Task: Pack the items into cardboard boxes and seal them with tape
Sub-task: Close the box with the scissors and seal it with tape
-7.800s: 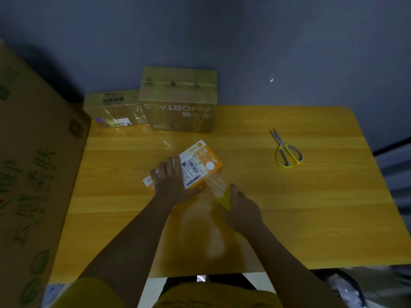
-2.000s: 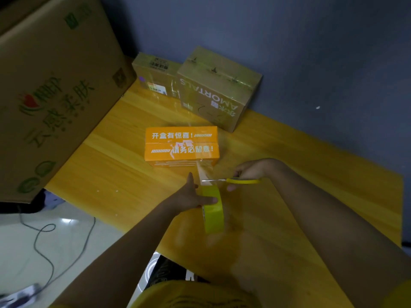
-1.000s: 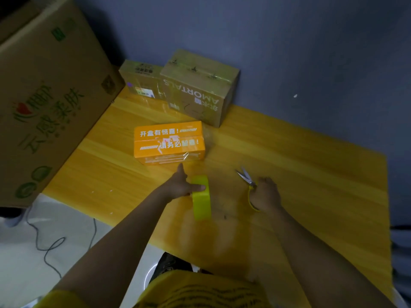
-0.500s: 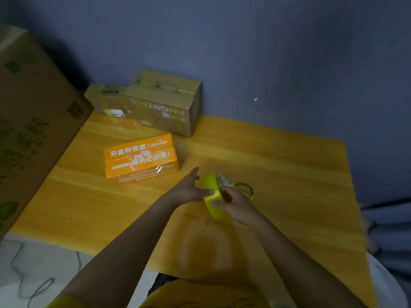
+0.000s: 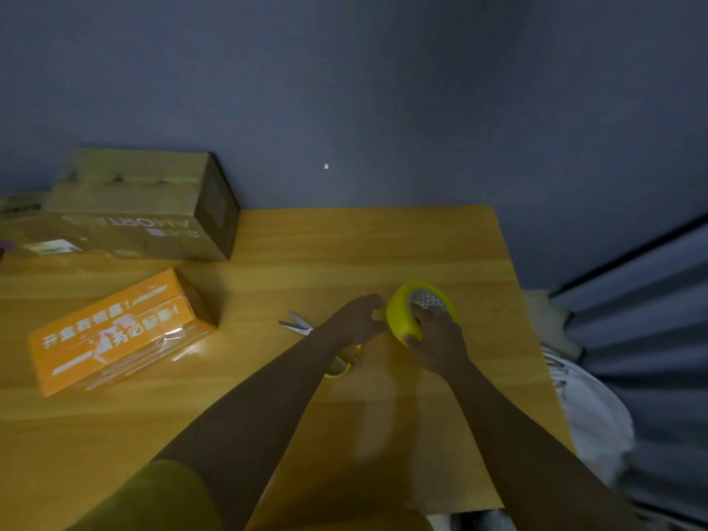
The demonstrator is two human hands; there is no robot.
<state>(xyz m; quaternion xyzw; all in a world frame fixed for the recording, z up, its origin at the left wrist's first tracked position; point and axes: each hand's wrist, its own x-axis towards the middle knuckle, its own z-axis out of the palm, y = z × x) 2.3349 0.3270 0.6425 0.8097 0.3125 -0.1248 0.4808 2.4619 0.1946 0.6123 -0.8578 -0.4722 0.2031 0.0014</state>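
You have a yellow wooden bench [image 5: 344,247] in front of you, pushed up against a dull blue-grey wall [image 5: 383,90] that fills the view from nine o'clock round to two. A small white fleck [image 5: 326,166] shows on that wall at about twelve o'clock. Off the bench's edge at three to four o'clock hangs a blue-grey pleated surface [image 5: 651,320], and just below it lies something white and blurred [image 5: 590,408].
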